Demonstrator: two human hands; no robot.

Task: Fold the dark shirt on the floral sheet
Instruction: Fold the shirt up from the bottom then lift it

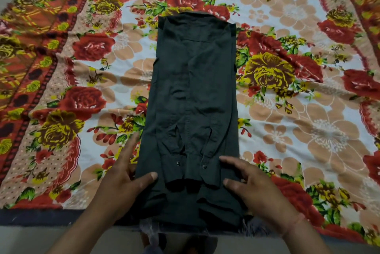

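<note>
The dark shirt (193,93) lies on the floral sheet (287,110) as a long narrow strip, collar at the far end. Both sleeves are folded in along the middle, and their snap-button cuffs lie near the hem. My left hand (125,173) is at the shirt's lower left edge, thumb on top of the cloth and fingers lying along the edge. My right hand (250,184) is at the lower right edge, thumb and fingers resting on the cloth. Whether any fingers are tucked under the fabric is hidden.
The sheet's near edge (61,212) runs just below my hands, with bare floor (41,239) in front of it. My knees and frayed shorts (156,239) sit under the shirt's hem. An orange patterned border (30,48) covers the sheet's left side.
</note>
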